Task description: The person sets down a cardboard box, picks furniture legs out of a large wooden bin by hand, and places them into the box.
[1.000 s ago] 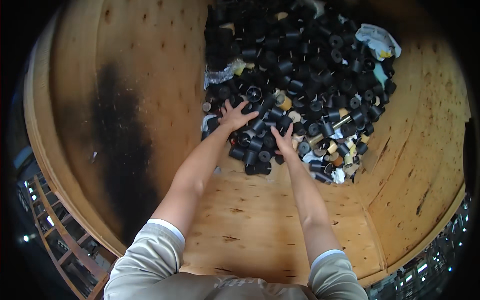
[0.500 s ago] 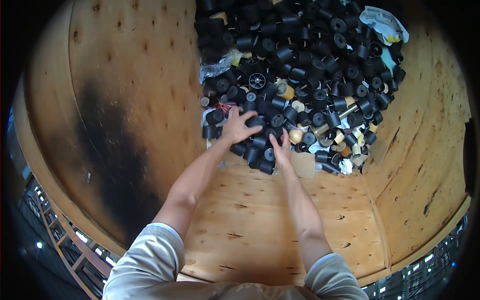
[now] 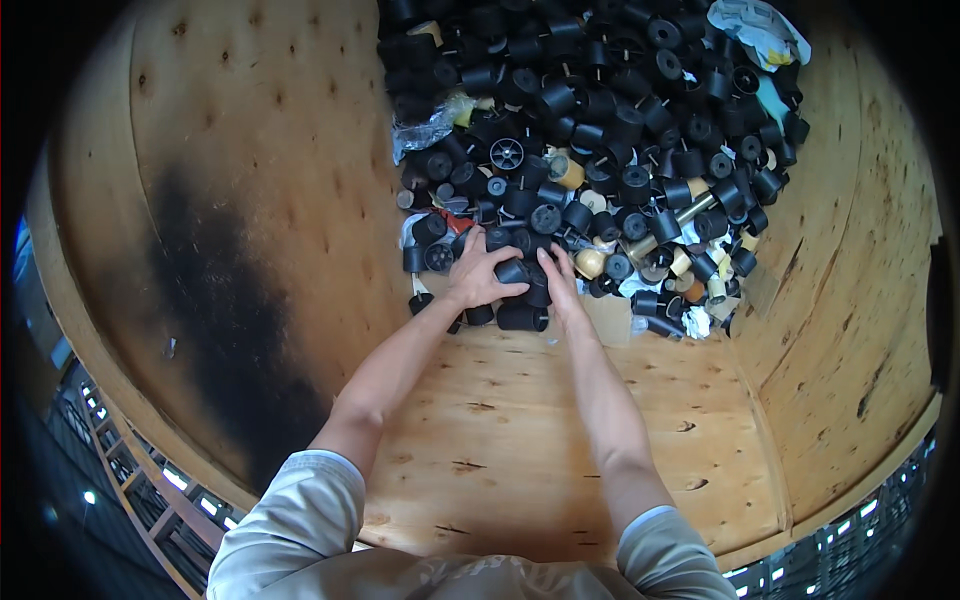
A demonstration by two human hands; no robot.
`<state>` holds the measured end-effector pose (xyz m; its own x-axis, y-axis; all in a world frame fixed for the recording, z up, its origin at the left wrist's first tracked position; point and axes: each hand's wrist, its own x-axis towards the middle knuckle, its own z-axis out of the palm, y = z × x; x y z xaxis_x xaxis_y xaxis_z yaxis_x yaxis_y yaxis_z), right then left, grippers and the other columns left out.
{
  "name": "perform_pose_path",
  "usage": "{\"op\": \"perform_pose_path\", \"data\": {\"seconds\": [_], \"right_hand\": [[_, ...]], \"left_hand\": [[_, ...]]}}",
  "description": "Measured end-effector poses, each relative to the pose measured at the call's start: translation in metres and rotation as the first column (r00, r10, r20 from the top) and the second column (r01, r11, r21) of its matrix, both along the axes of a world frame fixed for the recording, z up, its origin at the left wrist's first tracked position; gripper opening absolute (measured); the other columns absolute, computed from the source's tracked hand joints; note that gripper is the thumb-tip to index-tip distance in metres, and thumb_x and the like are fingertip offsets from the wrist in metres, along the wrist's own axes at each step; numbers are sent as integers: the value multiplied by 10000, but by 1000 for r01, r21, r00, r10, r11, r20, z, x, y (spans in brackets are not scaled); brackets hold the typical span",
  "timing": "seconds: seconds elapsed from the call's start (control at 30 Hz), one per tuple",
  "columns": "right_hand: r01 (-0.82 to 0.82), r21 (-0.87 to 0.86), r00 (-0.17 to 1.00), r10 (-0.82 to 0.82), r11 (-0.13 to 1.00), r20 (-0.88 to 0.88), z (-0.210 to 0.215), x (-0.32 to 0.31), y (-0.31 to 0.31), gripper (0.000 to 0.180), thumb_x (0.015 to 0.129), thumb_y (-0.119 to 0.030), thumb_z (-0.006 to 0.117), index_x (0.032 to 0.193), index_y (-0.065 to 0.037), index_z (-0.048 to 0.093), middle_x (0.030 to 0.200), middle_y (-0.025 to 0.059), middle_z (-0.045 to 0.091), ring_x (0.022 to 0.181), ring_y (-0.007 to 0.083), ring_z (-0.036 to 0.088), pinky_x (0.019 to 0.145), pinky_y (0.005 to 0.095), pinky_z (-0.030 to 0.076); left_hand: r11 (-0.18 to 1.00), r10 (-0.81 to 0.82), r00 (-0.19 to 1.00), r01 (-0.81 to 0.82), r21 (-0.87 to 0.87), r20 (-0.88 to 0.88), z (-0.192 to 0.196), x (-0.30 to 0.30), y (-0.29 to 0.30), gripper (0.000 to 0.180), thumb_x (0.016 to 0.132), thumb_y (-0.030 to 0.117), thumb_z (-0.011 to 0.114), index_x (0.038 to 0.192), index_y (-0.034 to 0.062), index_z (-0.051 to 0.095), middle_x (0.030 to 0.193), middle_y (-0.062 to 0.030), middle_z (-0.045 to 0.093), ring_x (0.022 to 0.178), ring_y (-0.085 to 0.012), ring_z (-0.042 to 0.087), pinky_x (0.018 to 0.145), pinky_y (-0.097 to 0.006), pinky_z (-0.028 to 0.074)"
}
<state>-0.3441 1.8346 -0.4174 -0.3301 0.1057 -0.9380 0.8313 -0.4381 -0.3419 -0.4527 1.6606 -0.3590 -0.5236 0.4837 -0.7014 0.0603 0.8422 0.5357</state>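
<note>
A heap of short black plastic cylinders (image 3: 600, 105), several with a metal stud sticking out, looks like furniture feet. At its near edge my left hand (image 3: 480, 274) curls around some black furniture feet (image 3: 514, 272), thumb and fingers apart around them. Facing it, my right hand (image 3: 563, 288) presses its fingers against the right side of the same cluster. How many feet sit between my palms is partly hidden by the fingers. One more black foot (image 3: 522, 318) lies on its side just below the hands.
Plywood walls rise at the left (image 3: 270, 90), with a black smudge (image 3: 225, 310), and at the right (image 3: 850, 300). Bare plywood floor (image 3: 520, 430) lies nearest me. Among the feet are crumpled clear plastic (image 3: 430, 130), a white bag (image 3: 762, 32) and tan wooden feet (image 3: 590, 264).
Both hands have closed in around the black feet, the right hand shifting slightly upward. Several feet at the near edge have moved, and one now lies apart below the left wall side.
</note>
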Motion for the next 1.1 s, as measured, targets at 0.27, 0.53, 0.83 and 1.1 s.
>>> {"op": "perform_pose_path", "data": {"seconds": [0.27, 0.53, 0.83, 1.1], "right_hand": [[107, -118, 988, -93, 987, 121, 35, 0, -8, 698, 955, -487, 707, 1545, -245, 422, 1432, 80, 496, 1229, 281, 591, 831, 554, 606], [79, -109, 996, -83, 991, -35, 11, -27, -6, 771, 1013, -564, 568, 1646, -253, 258, 1654, 147, 319, 1466, 308, 401, 1159, 391, 375], [-160, -277, 976, 194, 947, 100, 28, -75, -8, 896, 963, -720, 513, 1660, -310, 127, 1639, 184, 331, 1431, 432, 432, 920, 722, 487], [-17, -67, 997, 21, 998, 72, 55, -37, -26, 711, 985, -633, 533, 1573, -289, 329, 1467, 177, 499, 1202, 373, 607, 728, 522, 626]], "left_hand": [[502, 606, 359, -865, 9, 710, 20, -30, -25, 466, 988, 512, 609, 1372, 253, 551, 1418, -90, 491, 1281, -266, 533, 754, -476, 650], [537, 646, 236, -816, -213, 726, -3, -20, -15, 523, 1035, 528, 521, 1510, 334, 422, 1579, -70, 338, 1461, -346, 348, 811, -585, 631], [520, 601, 9, -763, -383, 799, -27, -44, -21, 877, 942, 768, 491, 1641, 337, 181, 1687, -89, 205, 1550, -407, 195, 880, -710, 550], [526, 566, 106, -810, -260, 817, 17, -7, -4, 652, 1037, 554, 515, 1592, 284, 304, 1609, -118, 282, 1497, -425, 286, 784, -670, 618]]}}
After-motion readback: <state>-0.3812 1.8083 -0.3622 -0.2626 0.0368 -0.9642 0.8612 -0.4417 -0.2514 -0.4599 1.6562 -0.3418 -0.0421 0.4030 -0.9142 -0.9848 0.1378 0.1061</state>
